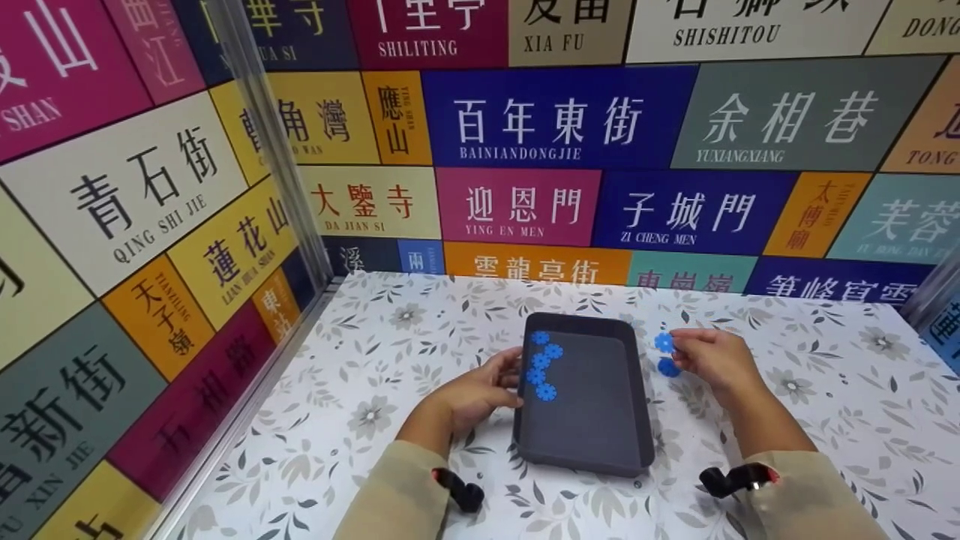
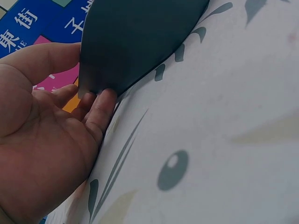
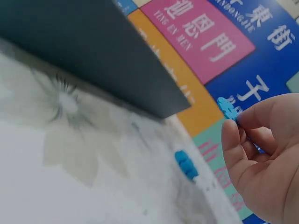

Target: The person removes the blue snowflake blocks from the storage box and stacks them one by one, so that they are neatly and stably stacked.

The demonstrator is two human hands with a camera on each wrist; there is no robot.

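Note:
A dark grey rectangular tray (image 1: 589, 427) lies on the table in the head view. Several blue flower-shaped pieces (image 1: 546, 392) form a loose zigzag row along its left side inside. My left hand (image 1: 480, 394) holds the tray by its left wall; in the left wrist view the thumb and fingertips meet the tray's outer side (image 2: 135, 42). Right of the tray, my right hand (image 1: 716, 360) pinches one blue flower-shaped piece (image 1: 663, 343) between thumb and forefinger, raised off the table. Another blue piece (image 3: 186, 164) lies on the tabletop just below that hand.
A white cloth with grey leaves and flowers (image 1: 367, 416) covers the table. Colourful sign panels with Chinese lettering (image 1: 555, 120) rise behind the table and on its left. Small black devices (image 1: 459, 491) are strapped at both wrists, over beige sleeves.

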